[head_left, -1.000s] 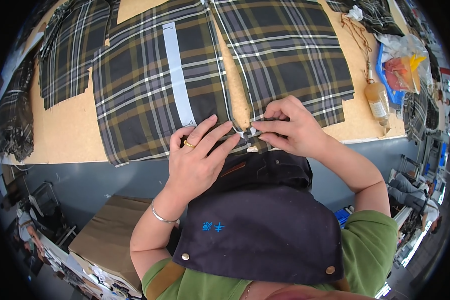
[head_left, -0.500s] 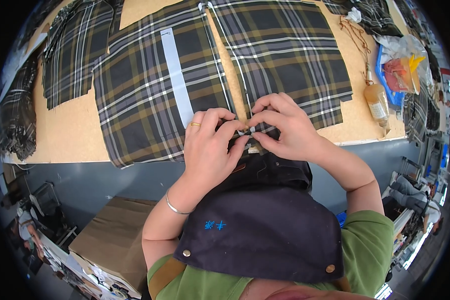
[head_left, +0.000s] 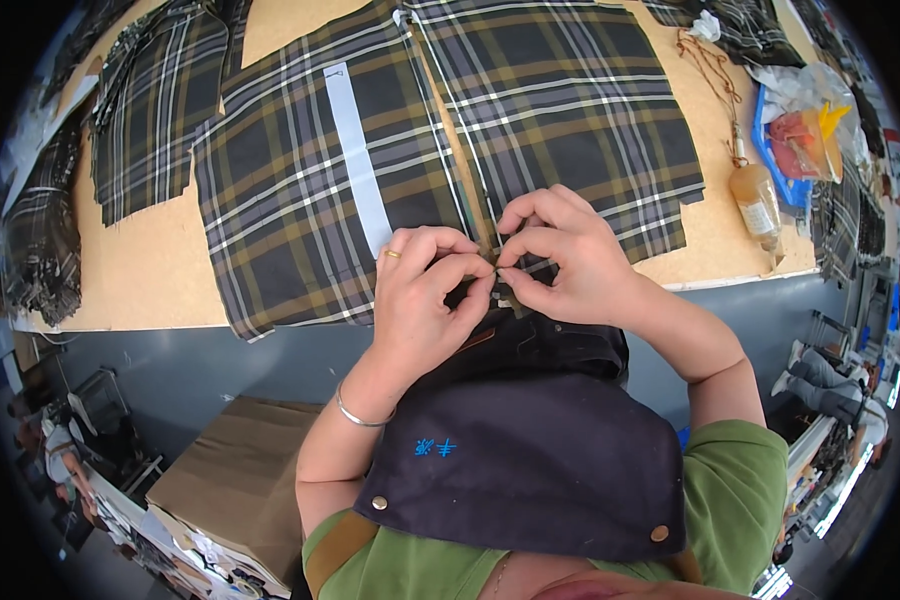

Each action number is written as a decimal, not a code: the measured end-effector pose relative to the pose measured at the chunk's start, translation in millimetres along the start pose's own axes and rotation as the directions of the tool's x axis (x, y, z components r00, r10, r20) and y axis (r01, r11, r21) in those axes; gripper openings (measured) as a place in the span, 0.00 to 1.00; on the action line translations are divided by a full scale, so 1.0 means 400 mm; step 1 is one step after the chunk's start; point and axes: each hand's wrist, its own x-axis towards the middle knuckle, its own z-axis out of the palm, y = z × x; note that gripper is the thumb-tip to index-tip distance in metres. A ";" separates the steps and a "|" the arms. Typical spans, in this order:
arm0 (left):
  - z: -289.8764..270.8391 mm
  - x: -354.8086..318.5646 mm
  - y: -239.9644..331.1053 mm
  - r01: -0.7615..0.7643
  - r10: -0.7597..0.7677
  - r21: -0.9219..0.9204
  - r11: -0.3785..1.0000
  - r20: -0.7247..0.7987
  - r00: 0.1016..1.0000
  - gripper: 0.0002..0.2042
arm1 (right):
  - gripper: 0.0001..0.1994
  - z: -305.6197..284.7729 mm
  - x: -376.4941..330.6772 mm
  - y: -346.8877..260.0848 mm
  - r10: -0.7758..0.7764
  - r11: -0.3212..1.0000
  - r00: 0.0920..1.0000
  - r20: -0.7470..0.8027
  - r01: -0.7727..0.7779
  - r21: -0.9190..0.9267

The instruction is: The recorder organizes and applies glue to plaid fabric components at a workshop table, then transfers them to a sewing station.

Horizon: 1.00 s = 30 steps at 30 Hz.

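Note:
Two dark plaid fabric panels, a left one (head_left: 280, 200) and a right one (head_left: 570, 110), lie flat with a narrow gap between their inner edges. My left hand (head_left: 425, 290) and my right hand (head_left: 570, 265) meet at the near end of this gap. Thumb and forefinger of each are pinched together, fingertips almost touching. Whatever is between them is too small and too covered to make out. Beside my left hand, a pale strip (head_left: 355, 160) runs lengthwise on the left panel. Small white bits (head_left: 402, 17) show at the gap's far end.
More plaid pieces (head_left: 155, 120) and a bunched dark bundle (head_left: 42, 230) lie at the left of the tan table (head_left: 140, 270). On the right are an amber bottle (head_left: 755, 205), brown cord (head_left: 710, 65) and a blue tray (head_left: 785, 185) with plastic bags. Below left stands a brown box (head_left: 225, 480).
The gap between the panels has narrowed near my hands. My left hand has shifted slightly right, and the white bits that showed at my fingertips are now hidden.

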 end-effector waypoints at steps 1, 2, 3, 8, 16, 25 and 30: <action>0.002 0.000 0.003 0.018 -0.018 0.000 1.000 -0.020 1.000 0.07 | 0.06 0.004 0.001 -0.001 -0.044 0.998 0.998 -0.048 0.042 -0.043; 0.005 0.001 0.005 0.037 -0.037 0.000 0.999 -0.040 0.999 0.07 | 0.06 0.007 0.000 -0.004 -0.044 0.998 0.998 -0.050 0.042 -0.044; 0.007 0.001 0.006 0.036 -0.036 0.000 0.999 -0.040 0.999 0.07 | 0.06 0.011 -0.001 -0.007 -0.069 0.995 0.996 -0.063 0.064 -0.072; 0.020 -0.002 0.006 0.030 -0.024 0.083 0.996 -0.067 0.997 0.08 | 0.06 0.023 -0.007 -0.008 -0.092 0.989 0.992 -0.082 0.082 -0.124; 0.039 -0.021 -0.004 0.021 0.004 0.138 0.990 -0.179 0.984 0.08 | 0.09 0.071 -0.025 0.009 -0.055 0.994 0.978 -0.201 0.035 -0.101; -0.001 -0.033 0.010 0.053 -0.056 0.397 0.916 -0.002 0.998 0.18 | 0.28 0.007 -0.046 0.007 0.046 0.878 0.999 -0.004 -0.043 -0.476; -0.019 -0.049 0.012 0.069 -0.126 0.554 0.829 0.066 0.990 0.24 | 0.32 -0.001 -0.071 0.028 0.114 0.820 0.993 0.032 -0.075 -0.568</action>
